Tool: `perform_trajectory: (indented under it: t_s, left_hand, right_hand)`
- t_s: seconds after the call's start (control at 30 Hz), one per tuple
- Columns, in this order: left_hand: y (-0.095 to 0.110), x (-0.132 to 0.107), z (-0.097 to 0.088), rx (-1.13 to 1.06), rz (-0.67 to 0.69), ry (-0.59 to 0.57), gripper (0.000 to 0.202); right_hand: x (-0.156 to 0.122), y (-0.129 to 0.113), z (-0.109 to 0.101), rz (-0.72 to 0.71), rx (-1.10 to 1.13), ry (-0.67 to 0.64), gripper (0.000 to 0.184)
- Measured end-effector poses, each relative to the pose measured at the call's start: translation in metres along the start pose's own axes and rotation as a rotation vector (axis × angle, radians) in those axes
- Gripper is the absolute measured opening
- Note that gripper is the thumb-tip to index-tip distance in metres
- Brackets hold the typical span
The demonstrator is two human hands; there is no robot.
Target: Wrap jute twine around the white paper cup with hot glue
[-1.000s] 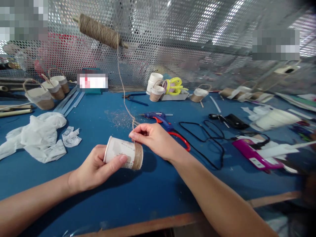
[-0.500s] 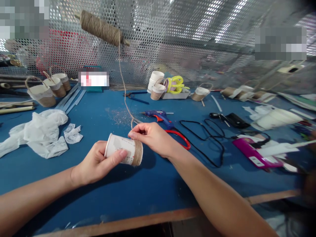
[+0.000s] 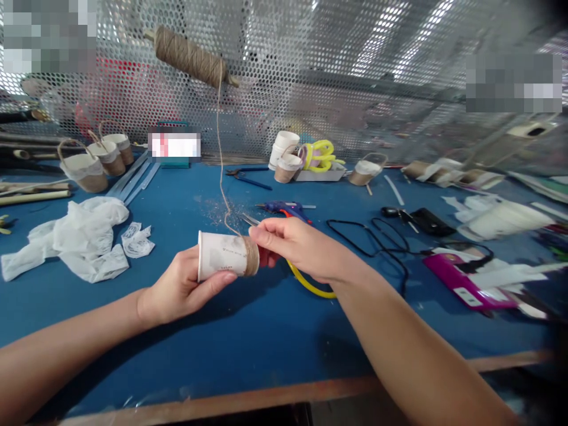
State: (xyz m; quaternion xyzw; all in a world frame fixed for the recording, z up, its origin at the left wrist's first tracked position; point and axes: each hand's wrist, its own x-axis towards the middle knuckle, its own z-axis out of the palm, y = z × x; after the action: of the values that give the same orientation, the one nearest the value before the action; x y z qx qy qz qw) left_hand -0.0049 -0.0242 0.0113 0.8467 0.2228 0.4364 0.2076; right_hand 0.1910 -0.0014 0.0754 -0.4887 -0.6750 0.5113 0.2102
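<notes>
A white paper cup (image 3: pixel 217 255) lies on its side in my left hand (image 3: pixel 180 281), with its open rim toward the left. Brown twine (image 3: pixel 252 255) is wound in a band around its base end. My right hand (image 3: pixel 293 242) has thumb and fingers closed on that base end, over the edge of the twine. From a twine spool (image 3: pixel 190 56) hung at the mesh, a loose strand (image 3: pixel 220 148) drops to the band. Behind my right hand lie scissors (image 3: pixel 313 286) with a yellow handle showing, and a blue glue gun (image 3: pixel 284 207).
Handled cups (image 3: pixel 86 171) stand at the back left, another handled cup (image 3: pixel 367 171) at the back right. Blue-handled pliers (image 3: pixel 251 176) lie behind the glue gun. White lace (image 3: pixel 89 236) is heaped at left. A black cord (image 3: pixel 377 242) and a purple device (image 3: pixel 465 281) lie at right.
My right hand has moved from pinching the twine above the cup to gripping the cup's base. The cup has turned in my left hand, and its printing has shifted. The view has swung slightly left.
</notes>
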Motion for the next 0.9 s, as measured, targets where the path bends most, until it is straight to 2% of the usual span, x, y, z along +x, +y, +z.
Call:
perform_trajectory:
  t_s: [0.1, 0.17, 0.23, 0.33, 0.43, 0.53, 0.7, 0.83, 0.9]
  left_hand:
    - [-0.001, 0.000, -0.001, 0.014, -0.014, -0.034, 0.019]
    - [0.001, 0.001, -0.002, -0.029, -0.126, -0.075, 0.020]
    - [0.004, 0.004, -0.002, -0.179, -0.338, -0.091, 0.019]
    - [0.007, 0.008, 0.000, -0.566, -0.720, -0.011, 0.021]
    - [0.006, 0.010, 0.003, -0.817, -0.936, 0.099, 0.023]
    - [0.005, 0.012, 0.003, -0.932, -1.002, 0.129, 0.018]
    - [0.004, 0.014, 0.001, -1.073, -1.109, 0.091, 0.018]
    - [0.001, 0.013, 0.001, -0.995, -1.057, 0.092, 0.019]
    - [0.001, 0.011, 0.002, -0.906, -1.036, 0.078, 0.020]
  right_hand:
    - [0.000, 0.005, 0.005, 0.014, 0.159, -0.018, 0.024]
    - [0.000, 0.012, 0.009, -0.006, 0.244, 0.033, 0.021]
    - [-0.001, 0.020, 0.013, -0.045, 0.233, 0.083, 0.021]
    - [-0.003, 0.027, 0.021, -0.089, 0.135, 0.114, 0.023]
    - [-0.006, 0.029, 0.027, -0.092, 0.051, 0.132, 0.023]
    - [-0.007, 0.030, 0.030, -0.095, 0.005, 0.137, 0.023]
    - [-0.007, 0.033, 0.032, -0.113, -0.097, 0.188, 0.022]
    - [-0.006, 0.034, 0.031, -0.110, -0.101, 0.160, 0.023]
    - [-0.006, 0.034, 0.030, -0.111, -0.096, 0.209, 0.023]
